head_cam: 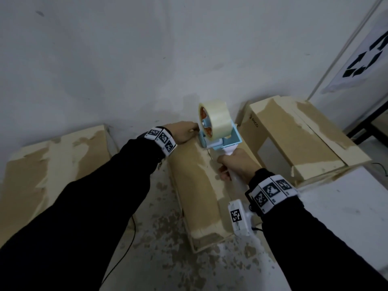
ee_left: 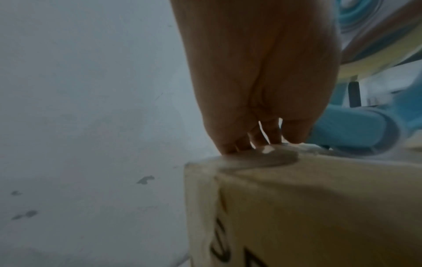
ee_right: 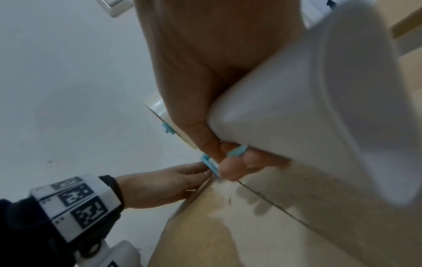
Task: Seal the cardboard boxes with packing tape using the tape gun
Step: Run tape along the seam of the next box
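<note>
A long cardboard box (head_cam: 195, 185) lies on the floor, its far end at the wall. The blue tape gun (head_cam: 222, 141), carrying a clear tape roll (head_cam: 216, 118), sits with its mouth on that far end. My right hand (head_cam: 239, 164) grips its white handle (ee_right: 308, 90). My left hand (head_cam: 184, 133) reaches to the gun's mouth, and its straight fingertips (ee_left: 233, 144) press the clear tape end down on the box's top edge (ee_left: 319, 207). In the right wrist view the left hand (ee_right: 160, 186) touches the blue mouth (ee_right: 210, 164) over the box seam (ee_right: 269, 200).
A second cardboard box (head_cam: 52, 164) lies to the left and a third (head_cam: 294, 139) to the right, both patched with old tape. A white surface (head_cam: 346, 206) fills the right foreground. A black cable (head_cam: 126, 238) runs over the stained floor. The wall stands just behind the boxes.
</note>
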